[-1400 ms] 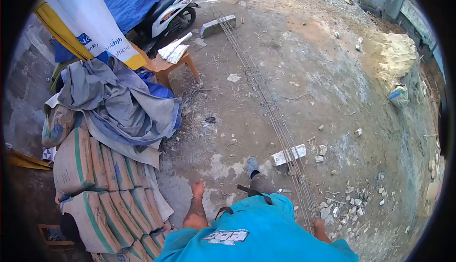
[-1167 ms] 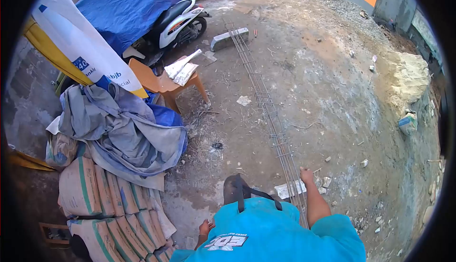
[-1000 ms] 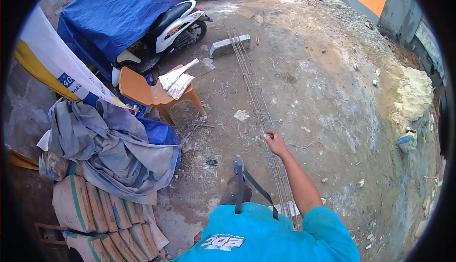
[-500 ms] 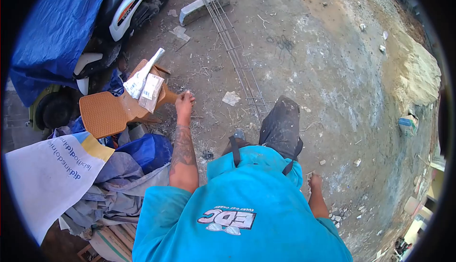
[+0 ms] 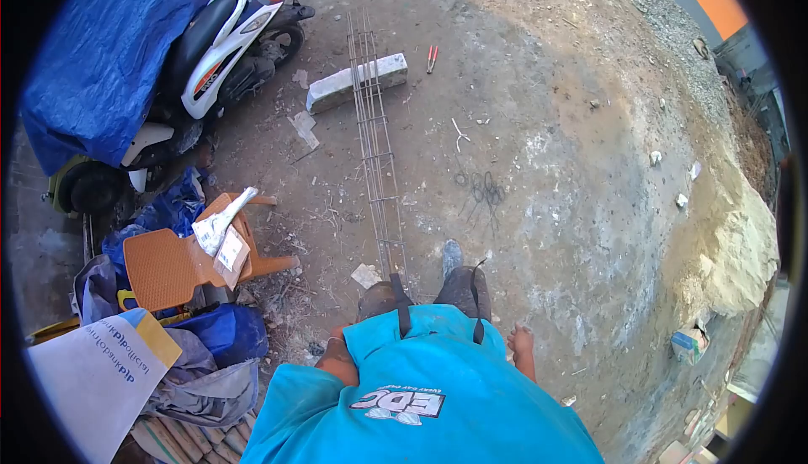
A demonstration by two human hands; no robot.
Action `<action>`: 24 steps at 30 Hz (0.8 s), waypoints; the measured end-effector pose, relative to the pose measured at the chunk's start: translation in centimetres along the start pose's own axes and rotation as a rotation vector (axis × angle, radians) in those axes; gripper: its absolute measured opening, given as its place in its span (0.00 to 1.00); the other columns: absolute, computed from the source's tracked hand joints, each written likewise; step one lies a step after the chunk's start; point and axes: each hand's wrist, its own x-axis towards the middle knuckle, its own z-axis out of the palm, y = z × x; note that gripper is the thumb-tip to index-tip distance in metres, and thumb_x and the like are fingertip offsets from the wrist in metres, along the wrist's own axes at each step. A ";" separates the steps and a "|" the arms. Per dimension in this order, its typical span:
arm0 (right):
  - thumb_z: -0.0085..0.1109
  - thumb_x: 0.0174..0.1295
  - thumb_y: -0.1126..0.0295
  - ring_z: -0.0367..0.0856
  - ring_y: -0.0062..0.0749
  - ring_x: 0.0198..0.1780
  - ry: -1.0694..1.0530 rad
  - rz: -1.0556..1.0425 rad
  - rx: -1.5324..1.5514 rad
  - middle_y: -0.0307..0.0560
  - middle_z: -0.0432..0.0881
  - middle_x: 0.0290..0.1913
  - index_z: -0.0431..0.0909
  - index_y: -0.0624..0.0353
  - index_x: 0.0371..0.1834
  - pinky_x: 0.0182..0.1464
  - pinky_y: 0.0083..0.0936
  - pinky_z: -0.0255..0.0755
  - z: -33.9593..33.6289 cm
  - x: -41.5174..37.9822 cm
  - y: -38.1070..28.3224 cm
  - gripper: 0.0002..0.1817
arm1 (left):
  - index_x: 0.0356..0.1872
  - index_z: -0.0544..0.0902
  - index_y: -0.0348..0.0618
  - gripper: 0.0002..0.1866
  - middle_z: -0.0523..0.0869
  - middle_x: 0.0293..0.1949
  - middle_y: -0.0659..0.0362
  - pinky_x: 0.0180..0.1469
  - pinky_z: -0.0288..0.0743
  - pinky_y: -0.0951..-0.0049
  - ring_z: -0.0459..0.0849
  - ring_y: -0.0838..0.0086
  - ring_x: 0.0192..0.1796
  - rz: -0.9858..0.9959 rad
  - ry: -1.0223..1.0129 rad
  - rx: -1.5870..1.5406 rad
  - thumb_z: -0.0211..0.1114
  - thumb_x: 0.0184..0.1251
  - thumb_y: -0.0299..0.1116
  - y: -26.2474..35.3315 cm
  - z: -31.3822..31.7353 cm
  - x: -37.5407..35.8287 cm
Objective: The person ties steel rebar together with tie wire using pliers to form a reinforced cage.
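My right hand (image 5: 521,342) hangs beside my right hip over the dirt ground, its fingers curled in and nothing seen in them. On the other side, only part of my left arm (image 5: 338,361) shows; the hand is hidden behind my blue shirt (image 5: 438,371). In front of my legs lies a long rebar cage (image 5: 375,153) of thin rods and stirrups. Its far part rests across a pale concrete block (image 5: 358,83). Red-handled pliers (image 5: 432,59) lie on the ground right of the block.
A brown plastic chair (image 5: 160,266) on the left carries white wrapped packages (image 5: 230,249). Behind it stands a scooter (image 5: 223,52) partly under a blue tarp (image 5: 93,52). Loose wire (image 5: 484,188) lies ahead. A sand pile (image 5: 741,254) and a bag (image 5: 690,344) are at the right.
My left arm has swung back from beside the chair to my side. My body has turned, and the rebar cage now lies straight ahead of my legs. My feet have stepped.
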 end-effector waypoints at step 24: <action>0.55 0.67 0.59 0.82 0.33 0.39 -0.250 -0.239 -0.476 0.52 0.82 0.44 0.69 0.65 0.60 0.39 0.29 0.76 5.6 10.2 -48.6 0.24 | 0.29 0.84 0.31 0.25 0.86 0.28 0.50 0.40 0.78 0.60 0.86 0.62 0.33 -0.074 0.200 -0.282 0.65 0.62 0.51 45.9 7.9 5.7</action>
